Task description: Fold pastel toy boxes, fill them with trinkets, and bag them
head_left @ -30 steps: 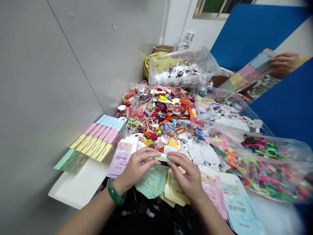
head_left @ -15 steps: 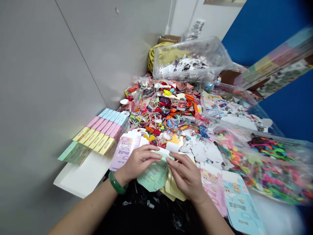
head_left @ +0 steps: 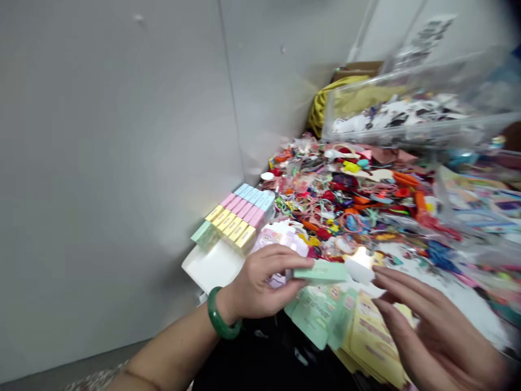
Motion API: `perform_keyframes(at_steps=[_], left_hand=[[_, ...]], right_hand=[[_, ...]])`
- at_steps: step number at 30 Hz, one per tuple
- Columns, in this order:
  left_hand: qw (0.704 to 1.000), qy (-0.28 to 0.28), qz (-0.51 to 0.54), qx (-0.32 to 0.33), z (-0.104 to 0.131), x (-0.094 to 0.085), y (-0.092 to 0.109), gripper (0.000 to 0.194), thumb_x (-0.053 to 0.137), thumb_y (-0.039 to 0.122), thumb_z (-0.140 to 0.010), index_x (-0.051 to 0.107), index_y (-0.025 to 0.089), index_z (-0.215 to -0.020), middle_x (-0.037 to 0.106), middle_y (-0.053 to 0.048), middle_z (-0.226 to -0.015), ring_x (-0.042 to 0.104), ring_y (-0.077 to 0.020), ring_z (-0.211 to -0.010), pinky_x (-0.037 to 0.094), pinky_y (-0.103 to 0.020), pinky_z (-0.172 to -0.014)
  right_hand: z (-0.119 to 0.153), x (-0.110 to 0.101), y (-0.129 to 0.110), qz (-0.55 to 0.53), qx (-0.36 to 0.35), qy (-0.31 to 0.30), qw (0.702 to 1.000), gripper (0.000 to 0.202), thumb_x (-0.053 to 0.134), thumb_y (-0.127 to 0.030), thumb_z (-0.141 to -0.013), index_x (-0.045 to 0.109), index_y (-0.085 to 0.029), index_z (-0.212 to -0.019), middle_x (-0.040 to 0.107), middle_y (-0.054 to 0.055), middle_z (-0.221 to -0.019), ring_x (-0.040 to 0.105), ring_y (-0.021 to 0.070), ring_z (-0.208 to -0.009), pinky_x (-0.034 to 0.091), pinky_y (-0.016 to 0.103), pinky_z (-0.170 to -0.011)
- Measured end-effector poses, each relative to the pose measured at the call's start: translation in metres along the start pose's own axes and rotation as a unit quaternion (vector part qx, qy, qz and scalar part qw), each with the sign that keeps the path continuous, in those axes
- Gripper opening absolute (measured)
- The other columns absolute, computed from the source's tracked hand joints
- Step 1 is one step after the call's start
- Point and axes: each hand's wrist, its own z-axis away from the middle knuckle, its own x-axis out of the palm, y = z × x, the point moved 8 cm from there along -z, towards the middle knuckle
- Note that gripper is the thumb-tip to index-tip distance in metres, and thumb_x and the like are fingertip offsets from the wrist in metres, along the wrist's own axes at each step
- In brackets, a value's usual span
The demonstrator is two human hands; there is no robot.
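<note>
My left hand (head_left: 271,279), with a green bangle on its wrist, pinches one end of a small mint-green box (head_left: 325,271). A white flap (head_left: 360,266) shows at the box's right end. Just off that end is my right hand (head_left: 423,315), its fingers apart and holding nothing. Beneath the box lie flat green cartons (head_left: 315,312) and a stack of yellow cartons (head_left: 374,336). Further left, rows of small yellow, pink and blue boxes (head_left: 240,212) stand in a white tray (head_left: 214,266), with one green box (head_left: 205,233) at the near-left corner.
A heap of colourful small trinkets (head_left: 345,195) spreads beyond my hands. Behind it stands a clear plastic bin (head_left: 423,133) of white cut-outs. Purple cartons (head_left: 280,239) lie between tray and heap. A grey wall (head_left: 122,163) rises on the left.
My view has swung left. My right hand has come off the green box and moved away to the right, while my left hand keeps hold of the box.
</note>
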Motion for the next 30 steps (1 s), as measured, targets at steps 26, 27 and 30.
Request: perform_keyframes(at_steps=[26,27,30], left_hand=[[0.771,0.200,-0.485,-0.360,0.110,-0.134,-0.107,0.041,0.061,0.032,-0.080,0.052,0.014,-0.116,0.046,-0.020,-0.129,0.061,-0.0331,-0.096,0.054,-0.044,-0.067],[0.766,0.206,-0.498,-0.351,0.108,-0.132,-0.100,0.046,0.062,0.034,-0.080,0.050,0.015,-0.119,0.047,-0.020,-0.128,0.060,-0.0343,-0.098,0.054,-0.044,-0.067],[0.798,0.238,-0.495,-0.247,0.089,-0.114,-0.062,0.047,0.064,0.034,-0.080,0.051,0.014,-0.120,0.059,-0.016,-0.108,0.061,-0.0312,-0.092,0.053,-0.039,-0.064]], right_hand=[[0.046,0.064,0.096,0.159,0.416,-0.261,0.856,0.049,0.054,-0.049,-0.081,0.062,-0.018,-0.118,0.069,0.006,-0.079,0.064,0.0239,-0.075,0.043,0.032,-0.066],[0.047,0.065,0.095,0.157,0.422,-0.264,0.853,0.051,0.055,-0.049,-0.080,0.060,-0.018,-0.121,0.069,0.006,-0.080,0.064,0.0248,-0.077,0.042,0.032,-0.067],[0.048,0.068,0.093,0.142,0.424,-0.250,0.859,0.053,0.059,-0.045,-0.078,0.058,-0.018,-0.123,0.067,0.007,-0.082,0.062,0.0255,-0.078,0.040,0.032,-0.068]])
